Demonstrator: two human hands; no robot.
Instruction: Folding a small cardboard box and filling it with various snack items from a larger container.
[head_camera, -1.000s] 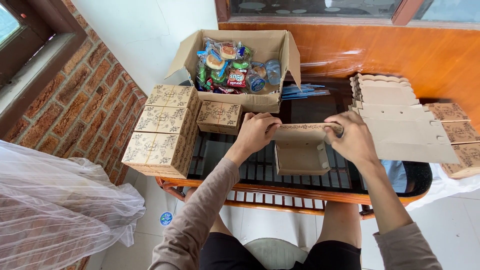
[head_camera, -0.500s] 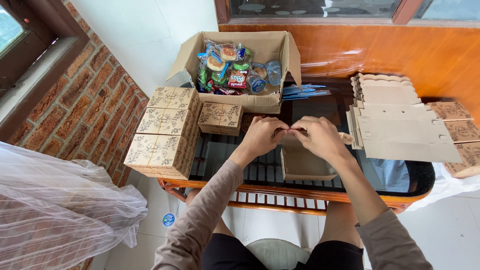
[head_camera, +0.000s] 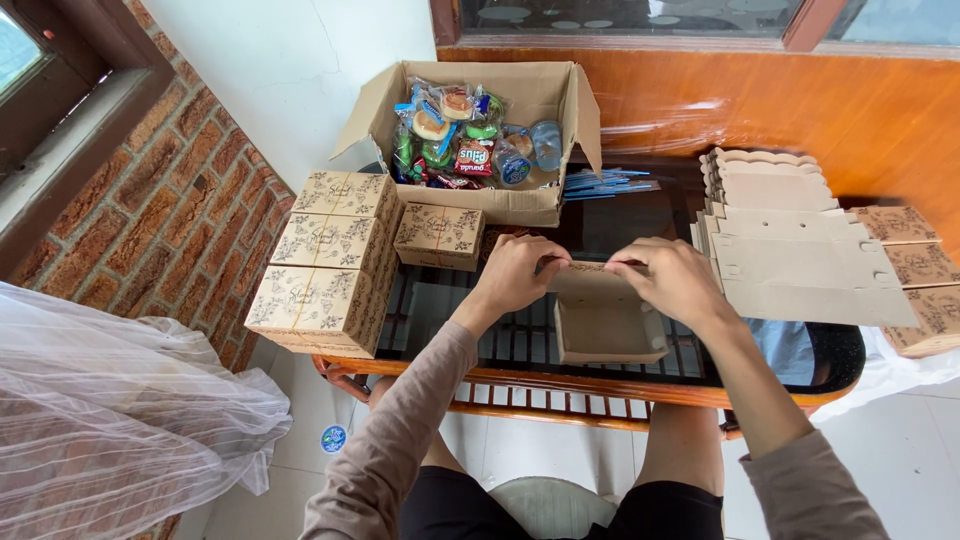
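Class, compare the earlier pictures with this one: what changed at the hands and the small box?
Both hands, left hand and right hand, drew together at the far edge of the small box, which now stands open with walls up. The finished boxes and snack carton stayed put.

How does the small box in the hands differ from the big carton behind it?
The small box is open and looks empty; the big carton is full of wrapped snacks. The small box is held at its far edge by both the left hand and right hand; the big carton stands untouched with flaps splayed. Both are brown cardboard.
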